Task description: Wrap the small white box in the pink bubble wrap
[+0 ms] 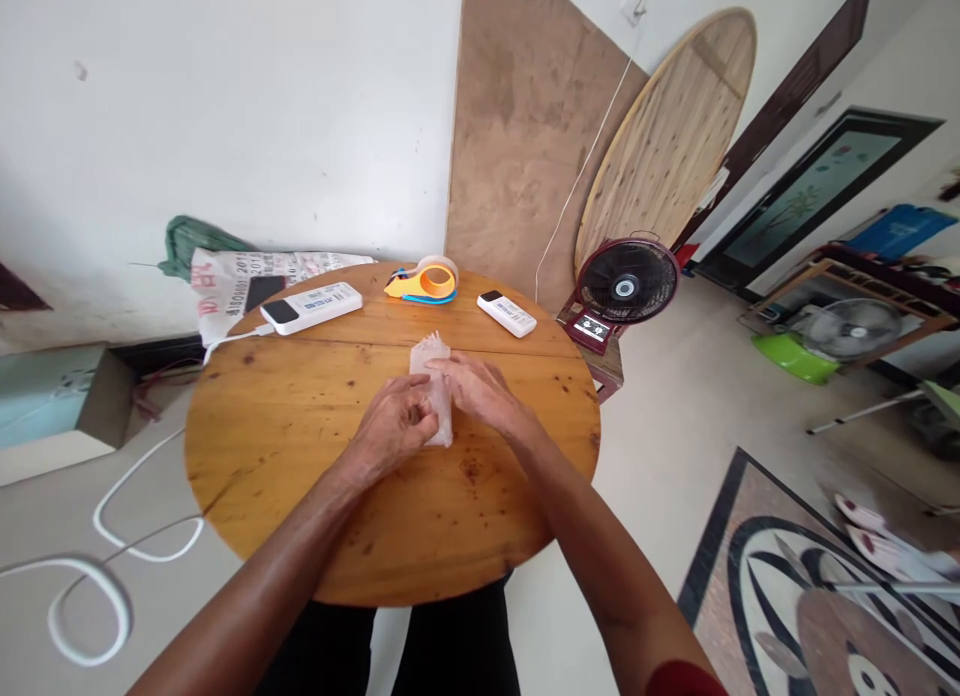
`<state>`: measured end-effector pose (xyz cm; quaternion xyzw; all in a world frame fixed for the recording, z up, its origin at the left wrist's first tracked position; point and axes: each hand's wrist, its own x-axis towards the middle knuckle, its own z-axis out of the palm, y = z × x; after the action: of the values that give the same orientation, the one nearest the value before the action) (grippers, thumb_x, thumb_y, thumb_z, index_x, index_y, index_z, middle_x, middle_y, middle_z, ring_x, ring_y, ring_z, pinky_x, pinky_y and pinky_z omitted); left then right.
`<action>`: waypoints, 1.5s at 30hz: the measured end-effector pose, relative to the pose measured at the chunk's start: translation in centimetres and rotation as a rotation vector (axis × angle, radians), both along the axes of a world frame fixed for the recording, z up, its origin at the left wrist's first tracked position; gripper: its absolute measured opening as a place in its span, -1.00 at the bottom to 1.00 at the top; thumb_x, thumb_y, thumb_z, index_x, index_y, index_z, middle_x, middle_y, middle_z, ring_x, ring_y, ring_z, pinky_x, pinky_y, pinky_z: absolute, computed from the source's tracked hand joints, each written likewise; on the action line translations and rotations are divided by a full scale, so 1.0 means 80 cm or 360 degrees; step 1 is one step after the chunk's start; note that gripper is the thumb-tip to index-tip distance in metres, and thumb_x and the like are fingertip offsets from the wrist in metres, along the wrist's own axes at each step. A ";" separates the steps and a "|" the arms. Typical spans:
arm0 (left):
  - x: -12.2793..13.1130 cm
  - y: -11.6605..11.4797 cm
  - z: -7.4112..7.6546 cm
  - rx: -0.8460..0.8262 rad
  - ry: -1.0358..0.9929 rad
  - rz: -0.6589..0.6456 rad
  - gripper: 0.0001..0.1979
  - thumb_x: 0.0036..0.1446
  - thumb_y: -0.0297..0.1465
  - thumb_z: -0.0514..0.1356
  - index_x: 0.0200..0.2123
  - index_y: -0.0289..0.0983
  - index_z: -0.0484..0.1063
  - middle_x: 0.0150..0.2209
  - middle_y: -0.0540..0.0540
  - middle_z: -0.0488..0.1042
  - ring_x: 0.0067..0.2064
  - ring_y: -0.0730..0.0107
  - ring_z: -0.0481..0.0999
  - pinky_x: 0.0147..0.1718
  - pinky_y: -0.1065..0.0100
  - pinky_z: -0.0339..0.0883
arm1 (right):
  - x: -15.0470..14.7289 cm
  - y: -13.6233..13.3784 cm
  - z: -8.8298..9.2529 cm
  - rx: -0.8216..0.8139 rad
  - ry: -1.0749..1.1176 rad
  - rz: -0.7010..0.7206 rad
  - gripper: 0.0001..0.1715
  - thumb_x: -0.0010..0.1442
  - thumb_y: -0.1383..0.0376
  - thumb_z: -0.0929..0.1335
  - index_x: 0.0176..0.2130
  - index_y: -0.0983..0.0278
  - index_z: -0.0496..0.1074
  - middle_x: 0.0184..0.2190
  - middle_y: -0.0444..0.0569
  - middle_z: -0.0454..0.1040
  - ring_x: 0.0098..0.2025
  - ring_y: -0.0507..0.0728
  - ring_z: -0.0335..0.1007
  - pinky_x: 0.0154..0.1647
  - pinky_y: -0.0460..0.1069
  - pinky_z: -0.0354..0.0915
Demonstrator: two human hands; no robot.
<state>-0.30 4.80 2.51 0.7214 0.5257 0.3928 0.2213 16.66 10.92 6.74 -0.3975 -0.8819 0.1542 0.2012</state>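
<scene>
A round wooden table carries a translucent plastic packet, lying beneath and between both hands. The left hand curls on it, though whether it pinches I cannot tell; the right hand rests flattened, fingers extended. Beyond them sit a yellow-orange tape dispenser and, leftward and rightward, two white devices.

- From my end I read "ISO" and "2015" on the white sack beyond the table's far left edge.
- Left white device, right white device: print too small.
</scene>
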 end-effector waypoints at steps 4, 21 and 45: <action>0.004 -0.002 0.004 -0.0084 -0.0027 0.0016 -0.85 -0.05 -0.39 0.10 -0.63 -0.19 0.27 -0.25 -0.16 0.56 0.20 0.08 0.34 0.09 0.11 0.28 | -0.013 0.005 -0.006 0.0102 -0.0094 -0.0126 -0.75 0.20 0.34 0.30 -0.17 0.13 0.53 -0.22 -0.09 0.45 -0.28 0.10 0.35 -0.21 -0.06 0.23; 0.006 0.001 0.005 -0.0164 -0.0092 0.0000 -0.86 -0.10 -0.36 0.06 -0.64 -0.17 0.18 -0.43 -0.06 0.50 0.22 0.08 0.32 0.16 0.12 0.20 | -0.003 0.011 -0.036 0.0130 0.0442 -0.0121 -0.75 0.18 0.38 0.27 -0.22 0.26 0.53 -0.32 -0.07 0.50 -0.29 0.06 0.35 -0.20 -0.07 0.24; 0.007 -0.010 -0.007 0.0496 0.0431 0.0115 -0.69 0.08 -0.44 0.09 -0.15 -0.26 0.56 0.01 -0.19 0.48 -0.01 0.08 0.42 0.01 0.03 0.35 | -0.003 0.018 -0.049 -0.0019 0.0217 -0.0534 -0.69 0.16 0.23 0.38 -0.07 0.20 0.49 -0.20 -0.09 0.55 -0.23 0.07 0.42 -0.15 -0.05 0.26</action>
<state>0.25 3.98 1.97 0.7738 0.5090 0.3765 0.0201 16.40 12.32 2.82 -0.5288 -0.7866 0.1504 0.2812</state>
